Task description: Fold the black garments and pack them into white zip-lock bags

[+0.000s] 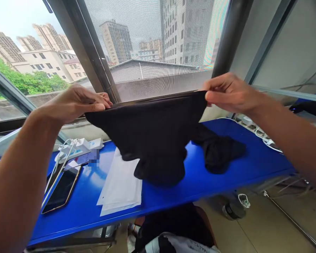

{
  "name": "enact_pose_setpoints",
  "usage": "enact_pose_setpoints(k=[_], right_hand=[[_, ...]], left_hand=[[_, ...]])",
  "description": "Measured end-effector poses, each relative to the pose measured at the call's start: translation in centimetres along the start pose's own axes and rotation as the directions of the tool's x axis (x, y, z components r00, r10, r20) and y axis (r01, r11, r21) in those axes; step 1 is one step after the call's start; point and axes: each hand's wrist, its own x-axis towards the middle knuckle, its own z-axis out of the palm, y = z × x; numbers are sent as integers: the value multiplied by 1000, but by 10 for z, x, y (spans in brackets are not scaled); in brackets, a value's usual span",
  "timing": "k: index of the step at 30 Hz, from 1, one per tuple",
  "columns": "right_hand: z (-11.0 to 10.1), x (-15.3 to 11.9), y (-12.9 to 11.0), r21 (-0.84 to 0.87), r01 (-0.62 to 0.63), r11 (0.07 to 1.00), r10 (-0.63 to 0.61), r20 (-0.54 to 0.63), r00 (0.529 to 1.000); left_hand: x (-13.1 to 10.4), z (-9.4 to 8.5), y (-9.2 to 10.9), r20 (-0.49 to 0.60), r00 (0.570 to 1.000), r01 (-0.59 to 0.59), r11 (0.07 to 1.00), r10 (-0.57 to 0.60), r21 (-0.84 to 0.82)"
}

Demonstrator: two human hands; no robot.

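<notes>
A piece of black cloth [152,130], perhaps a garment, hangs in front of me above the blue table. My left hand [76,102] pinches its upper left corner between thumb and fingers. At the opposite upper corner my right hand [228,93] has a similar closed pinch. The top edge is stretched nearly straight between the two hands, while the lower part droops in folds close to the tabletop. A second dark cloth [222,151] lies crumpled on the table to the right, partly behind the held one.
On the blue table [173,195], white paper sheets [121,189] lie beneath the cloth. A phone [63,189] sits left of them, near a white power strip [79,147] with cables. More sockets [247,124] line the back right. A window [152,42] stands behind the table.
</notes>
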Motion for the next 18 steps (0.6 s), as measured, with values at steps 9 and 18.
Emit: enact_pose_setpoints(k=[9,18], right_hand=[[-46,-1,-5,-335,-156,929,98,-184,978],[-45,-9,16,-501,-129,856,2,-247,969]], left_hand=[[26,-5,10,444,892,2,982,84,-191],[27,4,30,354,930,-159,975,96,154]])
